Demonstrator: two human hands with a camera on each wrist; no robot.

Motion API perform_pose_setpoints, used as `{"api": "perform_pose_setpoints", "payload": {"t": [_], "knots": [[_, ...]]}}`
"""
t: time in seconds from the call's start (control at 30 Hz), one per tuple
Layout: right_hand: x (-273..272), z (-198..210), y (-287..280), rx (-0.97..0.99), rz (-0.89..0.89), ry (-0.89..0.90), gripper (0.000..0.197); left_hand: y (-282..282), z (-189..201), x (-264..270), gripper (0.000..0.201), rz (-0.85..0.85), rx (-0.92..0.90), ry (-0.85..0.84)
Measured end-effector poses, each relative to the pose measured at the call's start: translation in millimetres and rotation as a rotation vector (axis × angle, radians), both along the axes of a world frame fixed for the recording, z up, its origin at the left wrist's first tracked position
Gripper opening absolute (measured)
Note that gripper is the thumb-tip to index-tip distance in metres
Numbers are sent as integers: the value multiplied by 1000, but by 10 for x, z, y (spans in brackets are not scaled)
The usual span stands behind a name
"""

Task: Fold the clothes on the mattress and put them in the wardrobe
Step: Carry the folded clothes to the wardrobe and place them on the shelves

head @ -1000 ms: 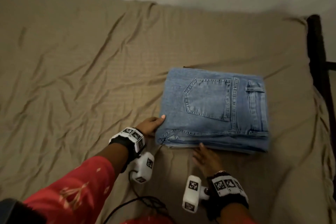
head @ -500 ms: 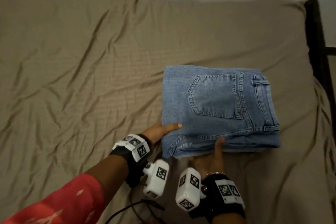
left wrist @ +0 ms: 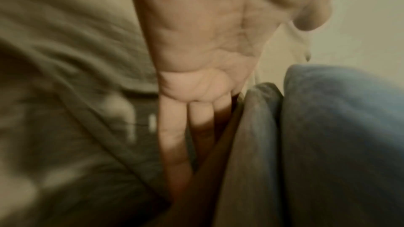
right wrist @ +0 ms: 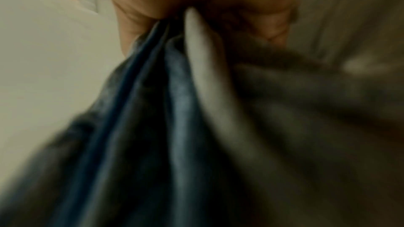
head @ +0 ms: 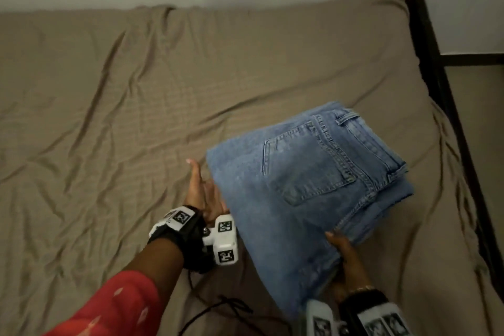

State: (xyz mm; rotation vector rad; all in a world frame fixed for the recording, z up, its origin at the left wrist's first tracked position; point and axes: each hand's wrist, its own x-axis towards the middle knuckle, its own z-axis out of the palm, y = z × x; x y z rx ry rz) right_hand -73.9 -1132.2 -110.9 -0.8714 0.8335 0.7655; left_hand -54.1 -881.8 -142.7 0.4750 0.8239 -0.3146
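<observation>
The folded jeans (head: 308, 191) sit between my hands — left hand (head: 203, 194) flat against their left edge, right hand (head: 345, 262) gripping the near edge — above the mattress (head: 109, 117).

One pair of folded blue jeans (head: 308, 188) lies right of centre in the head view, showing one back pocket (head: 305, 163) and one belt loop (head: 346, 118) towards the upper right. Two hands are in view: the left hand (head: 203, 194) at centre, the right hand (head: 345, 262) at lower right. Each wrist carries one black band, two in all, and one white marker-covered camera block, again two. One brown sheet (head: 109, 117) covers one mattress. One black cable (head: 218, 308) loops at the bottom edge.
</observation>
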Motion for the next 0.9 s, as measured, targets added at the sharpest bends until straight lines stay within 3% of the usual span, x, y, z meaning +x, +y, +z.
{"api": "perform_pose_setpoints", "payload": {"t": [0.07,0.13,0.2,0.27,0.33,0.4,0.5,0.63,0.77,0.9], "knots": [[-126,74,-226,13,25,-5,80,-62,-69,-79,91,58,85,41],[-243,189,-410,-81,48,3,96,-109,-148,-265,80,-37,247,193],[-334,358,-536,-135,91,-51,79,-48,-234,-468,74,-169,412,280],[-424,578,-624,-188,103,-95,60,-67,-91,-477,97,-264,329,182],[-581,737,-772,-186,140,-137,80,-180,293,-404,87,-316,139,77],[-727,874,-871,-232,173,-150,101,-282,677,-376,69,-459,79,-28],[-1043,1206,-1032,-243,139,-171,92,-396,1213,-527,74,-597,75,-157],[-1637,1693,-1197,-216,13,-154,103,-582,1748,-812,68,-806,190,-231],[-2335,2136,-1409,-243,-74,-194,100,-829,2182,-1164,75,-1094,168,-228],[-3129,2529,-1659,-280,-175,-277,97,-1313,2793,-1653,71,-1188,119,-309]]}}
